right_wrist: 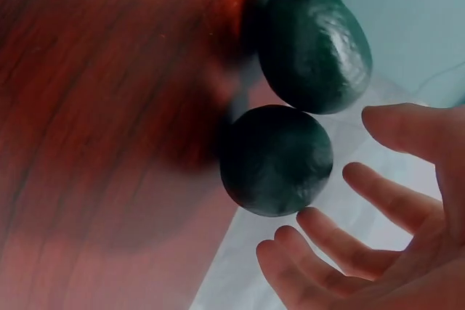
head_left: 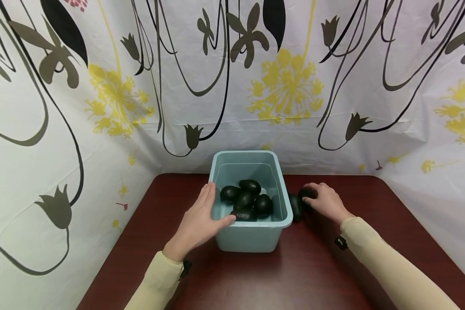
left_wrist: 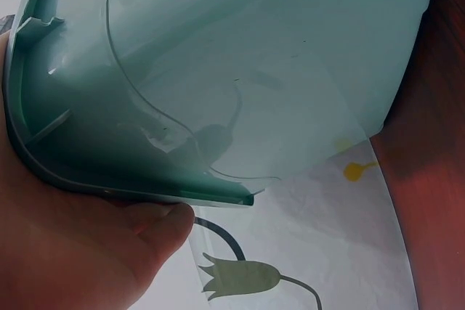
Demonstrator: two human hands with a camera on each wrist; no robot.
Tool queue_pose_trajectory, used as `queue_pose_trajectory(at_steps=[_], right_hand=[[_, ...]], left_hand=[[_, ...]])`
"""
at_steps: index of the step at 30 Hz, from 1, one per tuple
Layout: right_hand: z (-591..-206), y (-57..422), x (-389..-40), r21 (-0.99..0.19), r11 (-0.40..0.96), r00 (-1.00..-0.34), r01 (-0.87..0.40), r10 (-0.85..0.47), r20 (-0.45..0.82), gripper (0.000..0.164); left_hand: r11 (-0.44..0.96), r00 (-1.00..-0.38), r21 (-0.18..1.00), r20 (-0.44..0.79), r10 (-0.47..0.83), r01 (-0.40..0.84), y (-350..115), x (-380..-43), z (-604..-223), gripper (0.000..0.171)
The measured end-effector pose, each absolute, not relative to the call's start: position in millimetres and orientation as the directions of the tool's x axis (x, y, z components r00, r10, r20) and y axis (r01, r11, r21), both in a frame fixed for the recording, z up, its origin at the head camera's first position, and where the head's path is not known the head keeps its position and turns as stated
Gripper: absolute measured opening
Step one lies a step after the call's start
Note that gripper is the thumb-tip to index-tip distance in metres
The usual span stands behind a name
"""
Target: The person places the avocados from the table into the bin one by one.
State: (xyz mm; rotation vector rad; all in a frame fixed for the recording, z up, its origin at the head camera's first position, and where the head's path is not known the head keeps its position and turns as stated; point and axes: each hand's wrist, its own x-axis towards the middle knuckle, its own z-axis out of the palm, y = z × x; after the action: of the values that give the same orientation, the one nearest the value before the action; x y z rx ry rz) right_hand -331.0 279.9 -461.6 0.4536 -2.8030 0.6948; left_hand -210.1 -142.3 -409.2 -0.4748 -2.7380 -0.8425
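Observation:
A pale blue-green plastic bin (head_left: 246, 239) stands upright on the table with several dark green avocados (head_left: 244, 200) inside. My left hand (head_left: 199, 221) rests on its near left corner, fingers straight along the left rim and thumb over the front rim. The left wrist view shows that hand against the rim of the bin (left_wrist: 290, 49). Right of the bin lie two avocados, one (head_left: 296, 207) close to its wall and the other (right_wrist: 276, 161) beside it. Around the outer avocado, my right hand (head_left: 325, 201) has its fingers spread, a fingertip at or near its skin.
The dark red-brown table (head_left: 248, 280) carries the bin near its back edge. A white cloth (head_left: 224, 99) with flower prints hangs behind the table and along both sides.

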Motion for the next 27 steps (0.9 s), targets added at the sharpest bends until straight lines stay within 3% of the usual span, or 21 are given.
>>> queue_pose_trajectory(at_steps=[18, 27], right_hand=[[-473, 285, -336, -0.364, 0.883, -0.945, -0.297, -0.217, 0.244, 0.055], [-475, 287, -338, -0.264, 0.92, -0.938, -0.289, -0.218, 0.268, 0.062]], left_hand=[[0.778, -0.916, 0.5, 0.322, 0.241, 0.381, -142, -210, -409, 0.116], [0.781, -0.919, 0.5, 0.314, 0.239, 0.374, -143, -211, -411, 0.115]])
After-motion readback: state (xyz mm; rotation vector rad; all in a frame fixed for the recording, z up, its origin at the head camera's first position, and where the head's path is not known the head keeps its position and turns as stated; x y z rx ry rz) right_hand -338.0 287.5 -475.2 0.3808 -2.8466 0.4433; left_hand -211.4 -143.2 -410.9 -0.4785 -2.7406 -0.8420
